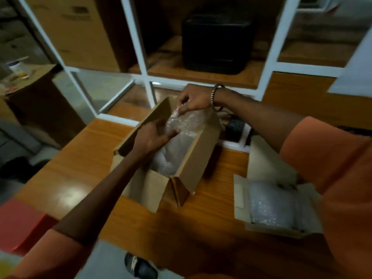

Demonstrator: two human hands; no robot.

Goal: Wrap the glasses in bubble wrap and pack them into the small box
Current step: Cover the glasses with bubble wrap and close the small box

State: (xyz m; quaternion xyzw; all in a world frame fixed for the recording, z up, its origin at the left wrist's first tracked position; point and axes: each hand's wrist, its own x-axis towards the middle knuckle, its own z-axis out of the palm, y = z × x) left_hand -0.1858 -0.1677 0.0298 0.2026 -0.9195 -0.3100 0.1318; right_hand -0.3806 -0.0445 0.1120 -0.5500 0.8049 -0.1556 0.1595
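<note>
A small open cardboard box (203,150) stands in the middle of the wooden table (80,162). A bundle of bubble wrap (185,122) sits at its far end, above more wrap lower inside the box. My right hand (194,100) pinches the top of the bundle from behind. My left hand (153,135) reaches in from the near left and its fingers press against the bundle's side. No glass shows through the wrap.
A second open box (239,200) with bubble wrap (271,206) inside lies at the table's right. A black power strip (234,127) sits behind the small box. A white-framed shelf (141,53) with a black case (217,41) stands beyond. A red object (22,222) lies at the near left.
</note>
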